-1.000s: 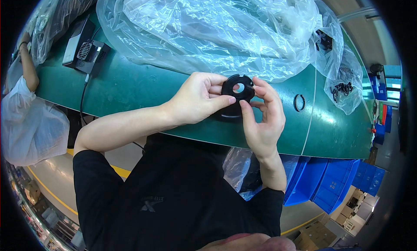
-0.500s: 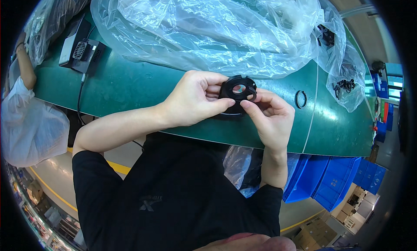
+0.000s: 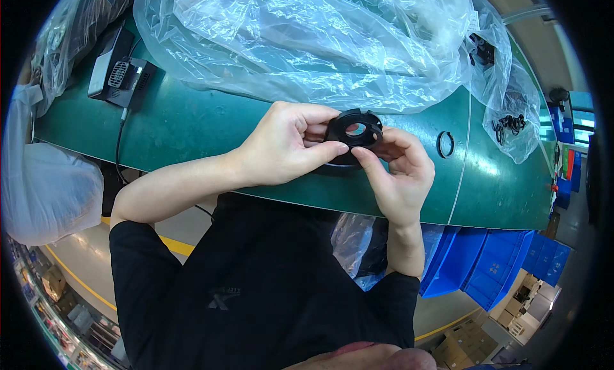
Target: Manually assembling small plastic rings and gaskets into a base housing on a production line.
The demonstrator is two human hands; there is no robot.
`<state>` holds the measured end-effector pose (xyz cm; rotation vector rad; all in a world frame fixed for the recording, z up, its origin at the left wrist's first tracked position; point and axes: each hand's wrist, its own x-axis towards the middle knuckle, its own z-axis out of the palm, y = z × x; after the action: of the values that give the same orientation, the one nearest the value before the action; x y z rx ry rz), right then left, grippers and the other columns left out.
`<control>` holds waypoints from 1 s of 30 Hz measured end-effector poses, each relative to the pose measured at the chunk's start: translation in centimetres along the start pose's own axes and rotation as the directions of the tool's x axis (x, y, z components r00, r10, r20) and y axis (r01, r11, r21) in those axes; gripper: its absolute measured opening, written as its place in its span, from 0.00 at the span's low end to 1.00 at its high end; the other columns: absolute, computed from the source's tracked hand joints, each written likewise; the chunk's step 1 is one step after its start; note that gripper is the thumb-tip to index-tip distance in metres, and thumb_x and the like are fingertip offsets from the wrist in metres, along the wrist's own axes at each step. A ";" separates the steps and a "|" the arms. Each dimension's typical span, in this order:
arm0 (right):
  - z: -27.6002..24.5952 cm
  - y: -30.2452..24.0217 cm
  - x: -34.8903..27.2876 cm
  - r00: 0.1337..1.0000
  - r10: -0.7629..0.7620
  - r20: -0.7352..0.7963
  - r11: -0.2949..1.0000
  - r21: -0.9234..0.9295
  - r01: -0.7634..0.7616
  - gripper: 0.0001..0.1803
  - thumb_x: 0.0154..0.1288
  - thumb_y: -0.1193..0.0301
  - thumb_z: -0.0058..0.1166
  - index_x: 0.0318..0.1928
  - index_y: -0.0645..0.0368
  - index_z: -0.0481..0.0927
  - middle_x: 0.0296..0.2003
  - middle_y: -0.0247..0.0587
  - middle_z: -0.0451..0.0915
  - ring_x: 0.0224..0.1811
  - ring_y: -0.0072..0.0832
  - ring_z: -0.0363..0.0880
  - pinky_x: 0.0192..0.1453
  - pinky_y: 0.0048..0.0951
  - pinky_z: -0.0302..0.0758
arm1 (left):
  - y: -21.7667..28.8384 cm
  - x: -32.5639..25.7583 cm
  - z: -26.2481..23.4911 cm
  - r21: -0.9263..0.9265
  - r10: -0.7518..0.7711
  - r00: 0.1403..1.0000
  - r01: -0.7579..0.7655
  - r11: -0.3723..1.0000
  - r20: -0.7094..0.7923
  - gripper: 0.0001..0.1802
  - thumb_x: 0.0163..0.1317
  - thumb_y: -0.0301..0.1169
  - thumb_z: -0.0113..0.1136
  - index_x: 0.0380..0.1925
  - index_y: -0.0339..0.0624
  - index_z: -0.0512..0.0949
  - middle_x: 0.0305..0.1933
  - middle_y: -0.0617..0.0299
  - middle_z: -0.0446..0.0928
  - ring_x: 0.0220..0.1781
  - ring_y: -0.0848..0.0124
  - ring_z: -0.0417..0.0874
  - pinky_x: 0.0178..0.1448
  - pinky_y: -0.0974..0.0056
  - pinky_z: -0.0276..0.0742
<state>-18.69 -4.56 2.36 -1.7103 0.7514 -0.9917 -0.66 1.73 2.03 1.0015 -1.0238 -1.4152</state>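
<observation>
Above the green table (image 3: 192,130) my left hand (image 3: 291,143) grips a black ring-shaped part (image 3: 341,122) with a round hole and notched rim. Its thumb lies on the near side and its fingers sit behind. My right hand (image 3: 403,172) pinches the same part's right edge, where a thin curved black strip shows. The fingertips partly hide how strip and part meet. Below the hands, a dark curved edge of something black (image 3: 341,168) shows, mostly covered. A separate thin black ring (image 3: 446,144) with a gap lies to the right of my right hand.
Large clear plastic bags (image 3: 307,56) cover the table's far side. A smaller bag (image 3: 521,124) holds black ring pieces at right. A black device (image 3: 121,76) with a cable stands at left. Blue bins (image 3: 492,267) are below the right edge. A white plastic bag (image 3: 51,191) hangs at far left.
The black part is turned slightly, and my right fingers have shifted a little along its edge. At far left, another person's forearm has moved mostly out of sight.
</observation>
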 end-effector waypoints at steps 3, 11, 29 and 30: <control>0.0 0.3 -0.2 0.998 -0.063 0.027 0.996 -0.065 0.064 0.15 0.49 0.84 0.64 0.38 0.68 0.75 0.35 0.42 0.80 0.35 0.23 0.81 0.40 0.23 0.79 | -0.3 -0.1 0.0 0.062 0.006 1.000 -0.006 0.998 0.000 0.16 0.58 0.19 0.57 0.47 0.27 0.73 0.43 0.57 0.78 0.43 0.76 0.78 0.47 0.73 0.76; 0.8 -0.6 0.0 0.999 -0.009 -0.046 0.998 0.060 0.012 0.16 0.49 0.85 0.63 0.39 0.67 0.73 0.35 0.45 0.79 0.37 0.24 0.80 0.42 0.22 0.78 | -0.3 0.0 0.1 -0.010 -0.022 0.999 0.021 1.000 -0.037 0.17 0.58 0.19 0.57 0.48 0.27 0.73 0.44 0.57 0.78 0.44 0.76 0.78 0.48 0.72 0.75; 0.9 -0.9 0.0 0.995 -0.102 -0.012 0.922 -0.377 0.090 0.19 0.51 0.84 0.61 0.46 0.69 0.78 0.35 0.47 0.81 0.32 0.25 0.80 0.36 0.23 0.78 | -0.5 0.4 0.0 -0.087 -0.031 0.998 0.026 0.996 -0.056 0.18 0.58 0.18 0.57 0.50 0.28 0.71 0.46 0.56 0.77 0.46 0.75 0.78 0.50 0.72 0.75; 0.9 -0.3 0.0 0.979 -0.204 0.009 0.898 -0.396 0.191 0.22 0.49 0.84 0.62 0.48 0.67 0.77 0.38 0.52 0.80 0.35 0.30 0.82 0.37 0.24 0.78 | -0.7 0.4 0.1 -0.075 -0.028 0.998 0.024 0.997 -0.056 0.19 0.58 0.18 0.57 0.50 0.28 0.71 0.46 0.57 0.77 0.46 0.75 0.78 0.51 0.72 0.75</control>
<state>-17.94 -4.05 2.48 -2.1612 0.8548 -1.0587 -0.94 1.33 1.39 0.9986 -0.9136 -1.4279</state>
